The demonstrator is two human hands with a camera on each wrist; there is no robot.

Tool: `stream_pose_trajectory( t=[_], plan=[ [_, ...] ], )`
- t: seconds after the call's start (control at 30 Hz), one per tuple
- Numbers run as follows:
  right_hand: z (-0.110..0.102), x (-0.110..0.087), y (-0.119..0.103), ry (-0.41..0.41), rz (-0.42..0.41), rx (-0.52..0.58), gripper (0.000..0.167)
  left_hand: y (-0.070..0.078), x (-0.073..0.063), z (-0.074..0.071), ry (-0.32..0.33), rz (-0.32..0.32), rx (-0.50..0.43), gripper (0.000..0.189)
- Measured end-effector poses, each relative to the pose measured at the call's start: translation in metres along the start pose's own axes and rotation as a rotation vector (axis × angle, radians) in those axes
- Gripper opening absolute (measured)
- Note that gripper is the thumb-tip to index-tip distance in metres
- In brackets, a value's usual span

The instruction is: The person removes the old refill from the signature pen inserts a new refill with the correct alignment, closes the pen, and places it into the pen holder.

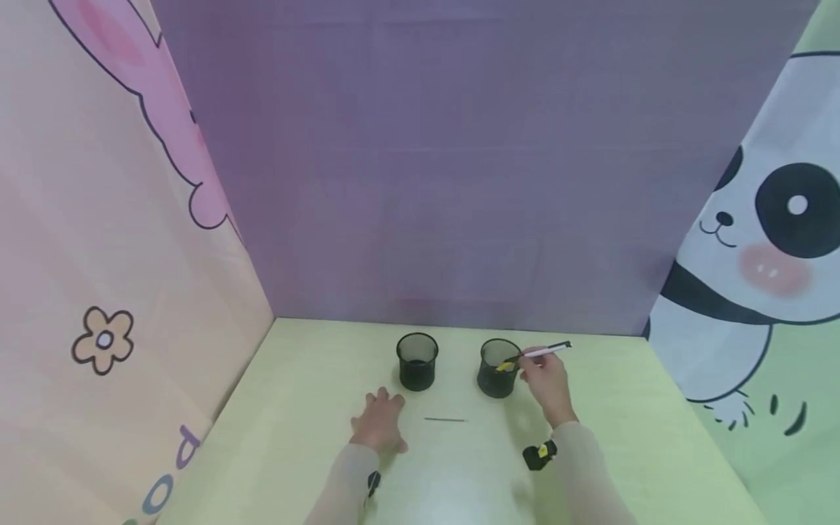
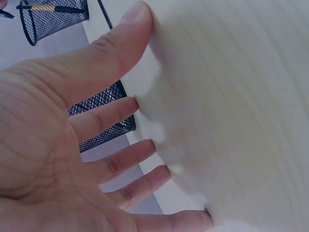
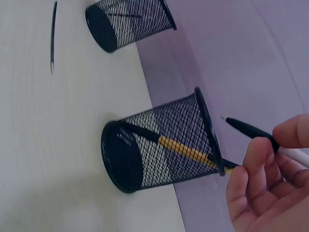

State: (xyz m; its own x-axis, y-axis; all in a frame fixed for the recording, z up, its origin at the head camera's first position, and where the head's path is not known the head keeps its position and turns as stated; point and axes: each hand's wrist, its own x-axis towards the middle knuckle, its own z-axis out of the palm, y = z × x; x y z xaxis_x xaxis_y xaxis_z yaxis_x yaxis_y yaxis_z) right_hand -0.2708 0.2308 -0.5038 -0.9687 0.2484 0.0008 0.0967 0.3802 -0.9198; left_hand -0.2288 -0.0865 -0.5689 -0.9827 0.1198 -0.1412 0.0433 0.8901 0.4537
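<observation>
My right hand [image 1: 547, 383] pinches a white pen [image 1: 545, 351] with a black front end, its point beside the rim of the right black mesh pen cup [image 3: 188, 108]. Inside that cup leans a yellow and black pen [image 3: 186, 149]. The left hand [image 1: 380, 421] rests on the table with spread fingers, their tips touching the surface; it holds nothing. Just beyond it stands a second black mesh pen cup [image 1: 417, 364], partly hidden by fingers in the left wrist view. A thin dark rod with a pale tip [image 3: 53, 38], resembling a pen refill, lies between the hands.
The pale wooden table [image 1: 315, 364] ends at a purple cloth backdrop [image 1: 420, 182]. Printed curtains flank it, one with a flower [image 1: 103, 340], the other with a panda [image 1: 755, 277]. A black and yellow object [image 1: 540, 455] is beside the right forearm.
</observation>
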Motion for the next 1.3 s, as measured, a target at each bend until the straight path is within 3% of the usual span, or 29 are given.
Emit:
stream_pose_trajectory(
  t=[0.33,0.83,1.3],
  plan=[
    [0.002,0.012,0.011,-0.037,0.091,-0.040,0.031,-0.003,-0.001,-0.001,-0.008,0.006,0.009,0.083],
    [0.006,0.014,0.018,-0.038,0.140,-0.044,0.034,-0.004,-0.003,-0.001,0.001,-0.002,0.013,0.083],
    [0.005,-0.001,0.033,-0.086,0.156,-0.037,0.040,-0.001,-0.007,-0.004,-0.003,-0.004,0.005,0.082]
  ],
)
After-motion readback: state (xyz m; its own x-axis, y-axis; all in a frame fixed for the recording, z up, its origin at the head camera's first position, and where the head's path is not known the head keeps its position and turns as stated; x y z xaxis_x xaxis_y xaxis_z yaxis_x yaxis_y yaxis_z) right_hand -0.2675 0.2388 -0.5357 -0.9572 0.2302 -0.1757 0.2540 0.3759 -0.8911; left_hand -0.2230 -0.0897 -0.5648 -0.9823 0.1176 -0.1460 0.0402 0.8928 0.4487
